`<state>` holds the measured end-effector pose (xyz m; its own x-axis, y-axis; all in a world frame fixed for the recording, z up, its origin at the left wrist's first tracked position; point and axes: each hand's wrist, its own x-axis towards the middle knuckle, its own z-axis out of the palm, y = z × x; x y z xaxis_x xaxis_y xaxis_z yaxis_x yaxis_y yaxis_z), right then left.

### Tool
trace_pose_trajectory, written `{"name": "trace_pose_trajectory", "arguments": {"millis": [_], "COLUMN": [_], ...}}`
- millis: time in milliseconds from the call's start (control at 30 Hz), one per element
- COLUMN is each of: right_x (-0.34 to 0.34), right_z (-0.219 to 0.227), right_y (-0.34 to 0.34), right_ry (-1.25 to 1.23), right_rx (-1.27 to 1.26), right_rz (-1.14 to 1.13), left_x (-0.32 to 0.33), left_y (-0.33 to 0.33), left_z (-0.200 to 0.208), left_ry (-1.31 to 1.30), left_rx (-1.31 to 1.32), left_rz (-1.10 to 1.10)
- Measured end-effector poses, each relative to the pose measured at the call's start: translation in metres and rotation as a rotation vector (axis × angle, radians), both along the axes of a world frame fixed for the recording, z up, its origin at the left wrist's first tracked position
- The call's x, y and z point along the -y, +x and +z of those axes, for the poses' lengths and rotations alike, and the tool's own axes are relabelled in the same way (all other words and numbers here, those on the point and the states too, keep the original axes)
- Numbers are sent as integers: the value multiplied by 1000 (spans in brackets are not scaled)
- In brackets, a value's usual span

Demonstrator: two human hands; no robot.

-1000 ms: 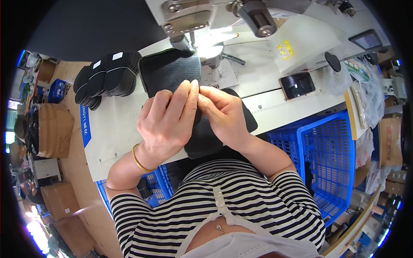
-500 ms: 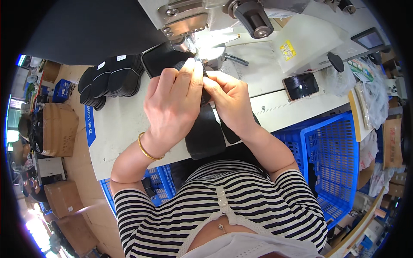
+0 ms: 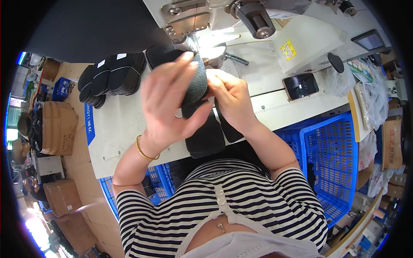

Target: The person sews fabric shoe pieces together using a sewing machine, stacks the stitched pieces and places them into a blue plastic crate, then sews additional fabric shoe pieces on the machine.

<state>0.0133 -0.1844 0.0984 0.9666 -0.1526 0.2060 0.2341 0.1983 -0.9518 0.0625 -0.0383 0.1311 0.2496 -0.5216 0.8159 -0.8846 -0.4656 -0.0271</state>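
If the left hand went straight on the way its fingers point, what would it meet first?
Probably the metal foot of the sewing machine, just ahead of the blurred left hand, though this view leaves their heights unclear.

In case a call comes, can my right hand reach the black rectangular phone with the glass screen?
Probably yes: your right hand is busy at the dark ribbed fabric, but flat white tabletop runs between that hand and the phone.

Head view: left fisheye of a worn pair, looked steeply down from above the striped shirt (image 3: pixel 241 193). Left hand (image 3: pixel 165 101) and right hand (image 3: pixel 232 101) sat close, near mid-frame; white worktable (image 3: pixel 116 129) spread beyond; top edge cut off the machine head (image 3: pixel 189 21). Corners fell black.
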Motion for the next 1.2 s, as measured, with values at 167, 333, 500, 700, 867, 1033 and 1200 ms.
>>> {"name": "trace_pose_trajectory", "arguments": {"millis": [167,333,500,700,867,1033,1200], "right_x": [45,54,44,50,58,66,65], "right_z": [-53,-85,-98,-106,-106,-81,-42], "right_y": [-38,-65,-60,-58,-61,-65,-52], "right_ry": [-814,-1262,-997,-962,-900,-731,-768], "right_rx": [115,-58,-156,-78,-71,-170,532], "right_rz": [-373,-415,-401,-436,-363,-344,-568], "left_x": [-18,-18,-19,-36,-28,-33,-54], "left_y": [12,108,107,-11,-62,-66,-39], "left_z": [-18,-22,-10,-88,-103,-101,-20], "left_ry": [-1181,-816,-144,210,138,-34,-1132], "left_rx": [-1218,-1425,-692,-929,-656,-694,-1832], "left_rz": [-144,-419,150,399,419,416,-340]}}
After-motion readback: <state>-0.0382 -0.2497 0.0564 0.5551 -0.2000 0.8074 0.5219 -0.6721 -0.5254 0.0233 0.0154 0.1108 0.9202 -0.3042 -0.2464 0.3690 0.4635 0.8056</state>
